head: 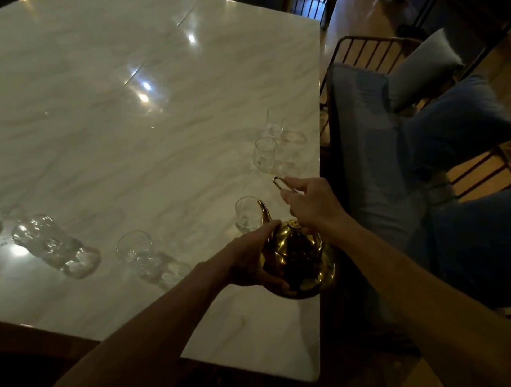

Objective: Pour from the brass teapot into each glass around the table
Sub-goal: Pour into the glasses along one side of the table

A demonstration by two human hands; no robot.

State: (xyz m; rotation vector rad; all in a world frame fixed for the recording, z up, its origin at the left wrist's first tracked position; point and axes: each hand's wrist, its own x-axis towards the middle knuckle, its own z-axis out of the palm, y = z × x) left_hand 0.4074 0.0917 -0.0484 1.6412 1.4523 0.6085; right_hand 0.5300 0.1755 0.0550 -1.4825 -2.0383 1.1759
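A shiny gold-coloured teapot [299,259], clear glasses [264,155], white grey-veined marble table [98,91], blue cushions [457,129].

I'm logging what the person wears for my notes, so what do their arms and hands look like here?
Both forearms are bare as far as the frame shows, with no sleeve in view. The left hand and right hand wear no gloves. No watch, bracelet or ring shows, though the dim light makes small details hard to tell.

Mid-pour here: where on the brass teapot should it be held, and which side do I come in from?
Take the brass teapot by its wire handle, coming from above on the right, as the right hand does. The left hand cups the round belly from the near left. That likely steadies the tilt and leaves the spout free, aimed at the nearest glass.
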